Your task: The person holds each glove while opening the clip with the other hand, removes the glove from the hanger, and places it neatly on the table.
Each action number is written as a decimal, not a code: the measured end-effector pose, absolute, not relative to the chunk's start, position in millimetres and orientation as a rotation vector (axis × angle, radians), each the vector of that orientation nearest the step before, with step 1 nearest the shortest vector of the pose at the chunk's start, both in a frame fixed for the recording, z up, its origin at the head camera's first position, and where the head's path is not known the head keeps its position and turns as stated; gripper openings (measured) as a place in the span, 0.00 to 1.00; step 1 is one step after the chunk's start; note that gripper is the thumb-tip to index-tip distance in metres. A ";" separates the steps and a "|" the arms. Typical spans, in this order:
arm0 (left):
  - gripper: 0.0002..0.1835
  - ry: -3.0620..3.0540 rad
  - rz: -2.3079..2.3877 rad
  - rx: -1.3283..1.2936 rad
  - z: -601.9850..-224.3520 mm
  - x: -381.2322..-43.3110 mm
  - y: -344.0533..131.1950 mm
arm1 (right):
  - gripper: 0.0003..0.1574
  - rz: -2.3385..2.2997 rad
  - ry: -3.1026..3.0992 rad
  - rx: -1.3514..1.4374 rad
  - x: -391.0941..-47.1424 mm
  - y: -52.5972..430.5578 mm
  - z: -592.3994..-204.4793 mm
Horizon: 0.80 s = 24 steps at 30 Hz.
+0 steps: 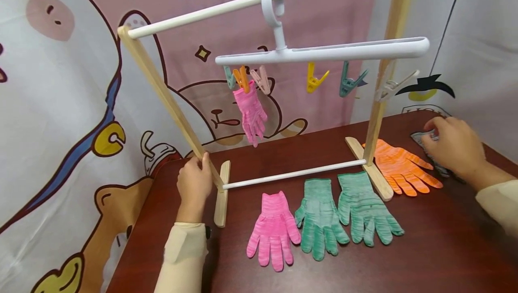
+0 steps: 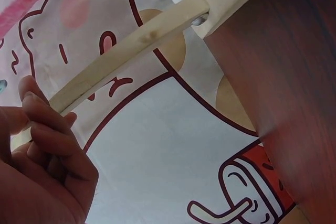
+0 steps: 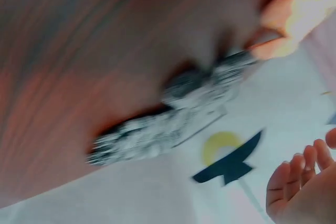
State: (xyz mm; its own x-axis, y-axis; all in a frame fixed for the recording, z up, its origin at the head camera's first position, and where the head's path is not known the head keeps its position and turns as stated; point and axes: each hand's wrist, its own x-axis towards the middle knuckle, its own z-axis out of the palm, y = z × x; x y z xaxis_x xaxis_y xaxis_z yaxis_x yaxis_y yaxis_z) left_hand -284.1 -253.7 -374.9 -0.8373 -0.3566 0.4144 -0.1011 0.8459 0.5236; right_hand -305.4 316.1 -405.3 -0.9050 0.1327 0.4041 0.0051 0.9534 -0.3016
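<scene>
My left hand (image 1: 195, 183) grips the left wooden upright (image 1: 162, 91) of a drying rack, low down near its foot; the left wrist view shows the fingers curled around this bar. My right hand (image 1: 457, 144) is over a grey glove (image 3: 152, 135) at the far right of the table, its fingers loosely bent with nothing between them. In the right wrist view the hand stands apart from that glove. A small pink glove (image 1: 252, 115) hangs from an orange clothespin (image 1: 241, 79) under the white hanger (image 1: 323, 54).
On the dark table lie a pink glove (image 1: 275, 230), two green gloves (image 1: 321, 216) and an orange glove (image 1: 398, 167) beside the rack's right foot (image 1: 376, 180). More clothespins hang from the hanger, among them a yellow clothespin (image 1: 314, 79). A white crossbar (image 1: 295, 174) joins the uprights.
</scene>
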 end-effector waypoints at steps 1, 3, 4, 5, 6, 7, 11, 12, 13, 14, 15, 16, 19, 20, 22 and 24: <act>0.26 -2.511 -0.672 0.334 -374.9 -283.8 -253.9 | 0.17 0.442 -2.664 -0.070 -301.1 309.6 -402.1; 0.24 -2.508 -0.672 0.329 -374.8 -283.6 -254.1 | 0.16 0.479 -2.634 -0.008 -291.8 295.3 -395.6; 0.24 -2.507 -0.670 0.328 -374.7 -283.7 -254.1 | 0.15 0.492 -2.619 0.022 -287.1 287.3 -392.9; 0.24 -2.507 -0.671 0.326 -374.8 -283.5 -254.2 | 0.14 0.500 -2.597 0.064 -282.3 279.1 -390.3; 0.24 -2.506 -0.670 0.329 -374.7 -283.5 -254.1 | 0.12 0.499 -2.580 0.105 -277.5 271.0 -387.8; 0.24 -2.506 -0.670 0.330 -374.8 -283.5 -254.1 | 0.11 0.496 -2.560 0.151 -273.0 262.6 -386.1; 0.24 -2.506 -0.674 0.333 -375.0 -283.5 -254.0 | 0.05 0.488 -2.496 0.302 -256.5 231.9 -382.9; 0.24 -2.507 -0.673 0.334 -374.8 -283.5 -254.0 | 0.04 0.488 -2.480 0.332 -253.2 225.3 -382.4; 0.24 -2.508 -0.673 0.331 -374.6 -283.5 -253.9 | 0.03 0.495 -2.459 0.368 -250.4 219.1 -382.2; 0.24 -2.509 -0.674 0.328 -374.4 -283.4 -253.9 | 0.04 0.500 -2.443 0.399 -247.7 213.3 -381.5; 0.24 -2.510 -0.677 0.325 -374.4 -283.4 -253.9 | 0.04 0.502 -2.427 0.427 -245.5 207.7 -380.7; 0.25 -2.510 -0.677 0.325 -374.4 -283.4 -253.9 | 0.05 0.516 -2.415 0.455 -243.8 202.0 -379.4; 0.25 -2.509 -0.674 0.324 -375.0 -283.6 -254.2 | 0.07 0.561 -2.405 0.519 -240.4 185.8 -375.1; 0.25 -2.508 -0.674 0.324 -375.2 -283.6 -254.4 | 0.08 0.574 -2.407 0.533 -239.7 180.6 -373.4; 0.25 -2.505 -0.672 0.326 -375.6 -283.9 -254.7 | 0.07 0.605 -2.420 0.549 -238.9 170.7 -369.9; 0.25 -2.507 -0.667 0.327 -375.6 -283.9 -254.8 | 0.06 0.616 -2.420 0.567 -239.2 161.4 -366.3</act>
